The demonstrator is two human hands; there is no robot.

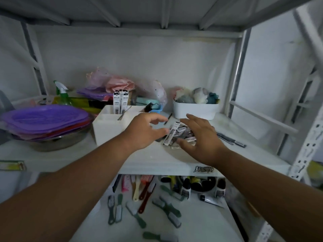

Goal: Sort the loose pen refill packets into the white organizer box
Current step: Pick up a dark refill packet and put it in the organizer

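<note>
Your left hand (144,131) and right hand (201,137) are flanking the pile of refill packets (178,134) on the shelf (157,159), fingers (193,117) spread and released (holding nothing), the white organizer box (108,130) sitting just left.

organizer box (111,130) left | packet pile (176,135) right — bin (195,109) behind

Your left hand (142,131) and right hand (201,137) reach forward on outstretched bare arms, palms down, fingers (190,117) loosely spread and slightly curled, the hands near each other.
</note>
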